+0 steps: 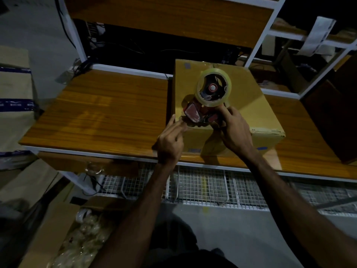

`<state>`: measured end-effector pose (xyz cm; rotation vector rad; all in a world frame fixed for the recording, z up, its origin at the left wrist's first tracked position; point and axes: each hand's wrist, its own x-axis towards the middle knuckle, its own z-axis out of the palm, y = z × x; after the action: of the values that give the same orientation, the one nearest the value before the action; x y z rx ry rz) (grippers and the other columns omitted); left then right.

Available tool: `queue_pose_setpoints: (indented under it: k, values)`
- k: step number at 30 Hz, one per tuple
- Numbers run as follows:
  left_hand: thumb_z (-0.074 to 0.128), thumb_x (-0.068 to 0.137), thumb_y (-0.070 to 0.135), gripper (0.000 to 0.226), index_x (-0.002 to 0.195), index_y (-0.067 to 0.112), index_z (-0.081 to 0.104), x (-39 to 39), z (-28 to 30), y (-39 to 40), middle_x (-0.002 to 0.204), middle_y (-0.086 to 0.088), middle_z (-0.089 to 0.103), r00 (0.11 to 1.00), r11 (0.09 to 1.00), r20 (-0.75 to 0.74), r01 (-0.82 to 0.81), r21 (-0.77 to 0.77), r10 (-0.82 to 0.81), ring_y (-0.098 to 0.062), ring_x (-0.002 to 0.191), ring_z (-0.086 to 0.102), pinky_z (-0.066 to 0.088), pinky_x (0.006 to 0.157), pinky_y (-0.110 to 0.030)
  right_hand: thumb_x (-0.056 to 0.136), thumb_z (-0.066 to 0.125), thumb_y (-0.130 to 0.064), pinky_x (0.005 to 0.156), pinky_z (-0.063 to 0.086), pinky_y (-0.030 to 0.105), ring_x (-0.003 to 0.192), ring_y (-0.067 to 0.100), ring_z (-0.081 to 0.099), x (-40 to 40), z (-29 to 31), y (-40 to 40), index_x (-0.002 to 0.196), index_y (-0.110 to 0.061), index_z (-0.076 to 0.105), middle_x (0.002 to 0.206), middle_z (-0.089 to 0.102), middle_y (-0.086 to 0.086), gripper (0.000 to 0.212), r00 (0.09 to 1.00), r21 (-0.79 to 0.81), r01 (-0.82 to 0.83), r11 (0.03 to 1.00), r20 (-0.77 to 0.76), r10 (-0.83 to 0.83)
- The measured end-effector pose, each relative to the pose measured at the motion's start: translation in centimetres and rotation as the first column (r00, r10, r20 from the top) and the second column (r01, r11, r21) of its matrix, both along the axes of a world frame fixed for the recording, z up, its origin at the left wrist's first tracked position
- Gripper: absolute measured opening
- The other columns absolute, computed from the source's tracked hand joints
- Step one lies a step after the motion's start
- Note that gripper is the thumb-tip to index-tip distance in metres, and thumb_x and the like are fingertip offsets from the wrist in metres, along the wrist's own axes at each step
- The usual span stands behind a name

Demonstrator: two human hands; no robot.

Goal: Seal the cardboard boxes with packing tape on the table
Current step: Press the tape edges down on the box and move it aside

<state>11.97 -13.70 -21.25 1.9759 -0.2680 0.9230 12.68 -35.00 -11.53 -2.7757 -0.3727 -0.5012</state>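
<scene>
A closed cardboard box [251, 97] stands on the wooden table [100, 113], right of centre. A red tape dispenser [195, 111] with a roll of clear packing tape [213, 88] hovers over the box's near edge. My right hand [234, 132] grips the dispenser's handle from the right. My left hand [170, 140] is at the box's near left corner, its fingers pinching at the tape end under the dispenser's front. The tape end itself is too dim to make out.
White-framed shelves [257, 41] rise behind the table. A wire mesh rack [212, 188] runs under the table's front edge. Stacked cardboard boxes [13, 89] stand at the left, and an open carton of clear wrapping [85, 240] sits on the floor.
</scene>
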Motion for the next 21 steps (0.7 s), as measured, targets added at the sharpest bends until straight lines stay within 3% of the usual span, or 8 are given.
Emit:
queue_pose_setpoints:
  k: [6, 11, 13, 16, 19, 21]
  values:
    - [0.069, 0.090, -0.014, 0.029, 0.111, 0.002, 0.079, 0.1, 0.7, -0.3, 0.118, -0.015, 0.076, 1.000, 0.998, -0.026, -0.015, -0.065, 0.013, -0.028, 0.116, 0.072, 0.050, 0.113, -0.042, 0.102, 0.066, -0.034, 0.068, 0.049, 0.039, 0.090, 0.025, 0.052, 0.1, 0.7, -0.5, 0.141, -0.031, 0.046, 0.109, 0.053, 0.009, 0.044, 0.999, -0.016, -0.050, 0.999, -0.004, 0.050]
    - [0.071, 0.089, -0.012, 0.031, 0.116, 0.002, 0.077, -0.9, 1.9, -0.6, 0.122, -0.003, 0.072, 0.996, 0.994, -0.091, -0.024, -0.102, 0.015, -0.002, 0.118, 0.065, 0.053, 0.109, -0.044, 0.100, 0.070, -0.030, 0.074, 0.054, 0.046, 0.094, 0.027, 0.054, 0.8, 1.4, -4.3, 0.137, -0.029, 0.044, 0.114, 0.057, 0.012, 0.045, 0.999, -0.070, -0.042, 0.997, -0.005, 0.042]
    - [0.071, 0.091, -0.010, 0.029, 0.116, 0.003, 0.077, -1.3, 2.3, -0.6, 0.123, 0.001, 0.071, 0.992, 0.994, -0.124, -0.035, -0.106, 0.022, -0.002, 0.118, 0.066, 0.054, 0.107, -0.044, 0.101, 0.070, -0.033, 0.073, 0.052, 0.043, 0.093, 0.025, 0.053, 1.0, 1.6, -7.6, 0.139, -0.030, 0.044, 0.114, 0.057, 0.012, 0.046, 1.000, -0.060, -0.030, 0.998, -0.006, 0.029]
    - [0.070, 0.092, -0.009, 0.028, 0.117, 0.003, 0.077, -1.8, 2.9, -1.0, 0.123, 0.002, 0.071, 0.984, 0.993, -0.171, -0.063, -0.103, 0.045, -0.007, 0.118, 0.067, 0.054, 0.106, -0.031, 0.098, 0.071, -0.033, 0.071, 0.048, 0.039, 0.096, 0.026, 0.055, 0.7, 1.6, -13.7, 0.142, -0.028, 0.047, 0.118, 0.057, 0.013, 0.051, 0.999, -0.054, -0.027, 0.998, -0.028, 0.026]
    - [0.069, 0.093, -0.008, 0.026, 0.117, 0.001, 0.076, -2.4, 3.7, -1.3, 0.123, -0.004, 0.071, 0.977, 0.991, -0.211, -0.062, -0.121, 0.035, -0.008, 0.117, 0.067, 0.051, 0.102, -0.015, 0.098, 0.068, -0.026, 0.076, 0.055, 0.048, 0.106, 0.030, 0.059, 0.1, 1.0, -19.5, 0.149, -0.029, 0.044, 0.129, 0.058, 0.013, 0.056, 0.998, 0.019, 0.018, 1.000, -0.057, -0.017]
    - [0.069, 0.094, -0.006, 0.027, 0.117, 0.005, 0.076, -2.5, 3.9, -1.5, 0.123, -0.006, 0.072, 0.973, 0.988, -0.229, -0.066, -0.140, 0.033, 0.000, 0.115, 0.067, 0.051, 0.100, -0.013, 0.099, 0.062, -0.019, 0.081, 0.056, 0.053, 0.111, 0.030, 0.059, -0.3, 0.5, -23.5, 0.147, -0.028, 0.046, 0.131, 0.058, 0.010, 0.051, 0.996, 0.081, 0.061, 0.995, -0.063, -0.056]
